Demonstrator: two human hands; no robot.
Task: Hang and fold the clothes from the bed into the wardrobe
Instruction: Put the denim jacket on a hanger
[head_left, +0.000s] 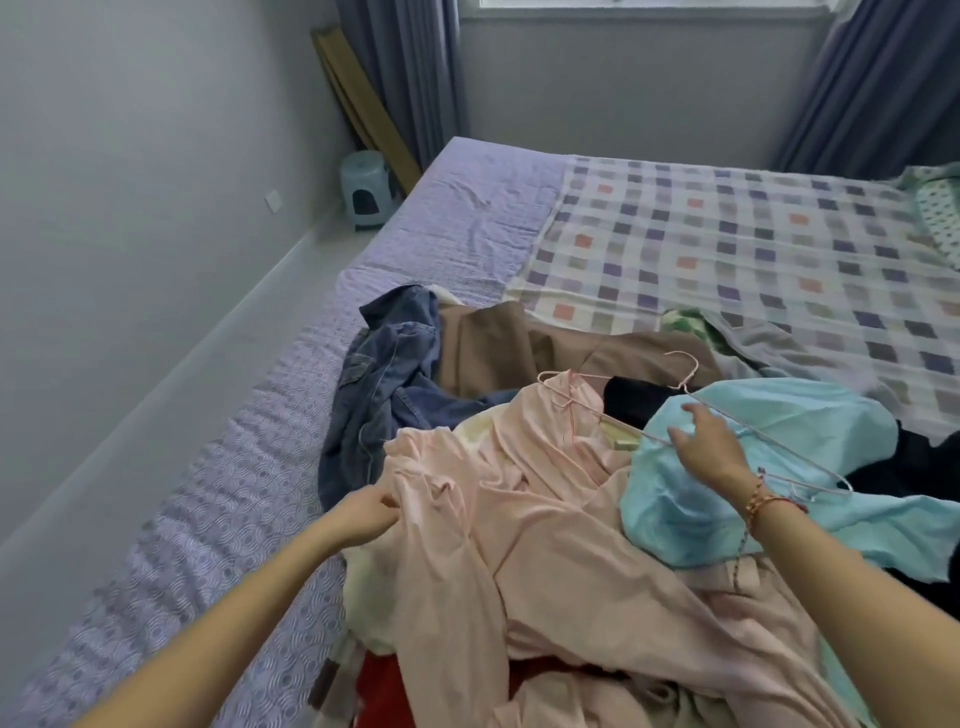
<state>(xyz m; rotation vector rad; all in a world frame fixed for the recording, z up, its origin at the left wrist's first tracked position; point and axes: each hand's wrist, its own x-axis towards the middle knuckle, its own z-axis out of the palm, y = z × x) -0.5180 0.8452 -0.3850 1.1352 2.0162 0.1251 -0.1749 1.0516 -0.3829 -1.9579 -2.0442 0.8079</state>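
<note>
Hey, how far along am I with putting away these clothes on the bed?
Nothing looks hung or folded yet: the denim jacket, tan garment and turquoise garment lie heaped on the bed. In hand: your left hand pinches the pink garment, with a pink hanger at its top end; your right hand reaches onto a white hanger. Left: nearly everything to hang or fold.

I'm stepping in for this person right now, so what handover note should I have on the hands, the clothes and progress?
Left hand pinches the edge of the pale pink long-sleeved top.
Right hand is open over the pale wire hanger lying on the turquoise fabric garment.
Both lie heaped with a blue denim jacket on the purple-sheeted bed.
Done: nothing visibly folded.
Left: the whole heap; wardrobe not in view.
</note>
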